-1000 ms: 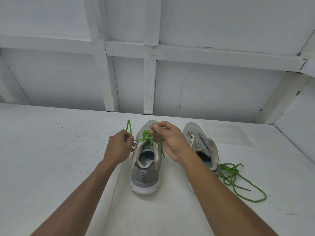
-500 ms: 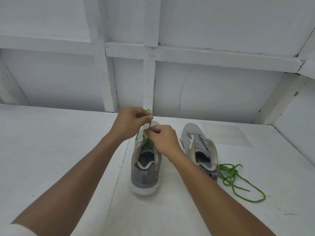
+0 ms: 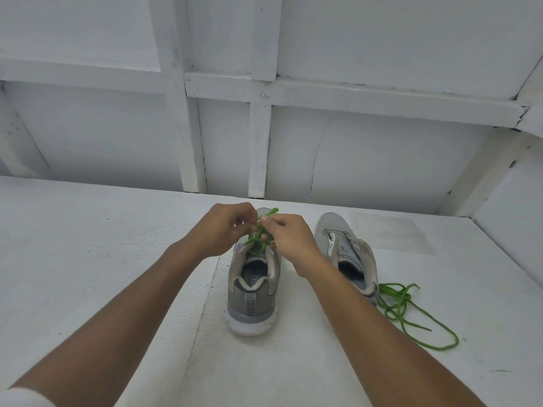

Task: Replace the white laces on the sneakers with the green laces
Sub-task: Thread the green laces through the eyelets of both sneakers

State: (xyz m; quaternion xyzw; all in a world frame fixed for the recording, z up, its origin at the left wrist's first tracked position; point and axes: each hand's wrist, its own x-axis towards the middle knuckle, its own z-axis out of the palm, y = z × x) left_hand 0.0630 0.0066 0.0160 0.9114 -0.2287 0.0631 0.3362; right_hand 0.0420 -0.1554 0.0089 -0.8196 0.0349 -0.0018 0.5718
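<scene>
Two grey sneakers stand heel-toward-me on the white surface. The left sneaker (image 3: 252,292) carries a green lace (image 3: 258,239) at its tongue. My left hand (image 3: 223,227) and my right hand (image 3: 289,239) meet just above that tongue, each pinching a strand of the green lace; a loop of it sticks up between them. The right sneaker (image 3: 346,254) has no lace in its eyelets and is partly hidden by my right forearm. A second green lace (image 3: 411,312) lies loose in a tangle to the right of it.
The sneakers rest on a white painted platform (image 3: 102,259). A white panelled wall (image 3: 352,160) with wooden battens rises right behind the toes, and a slanted white wall (image 3: 511,215) closes the right side.
My left hand has come from the left side of the shoe up to my right hand over the tongue, then dropped slightly. Both hands now work the lace close together.
</scene>
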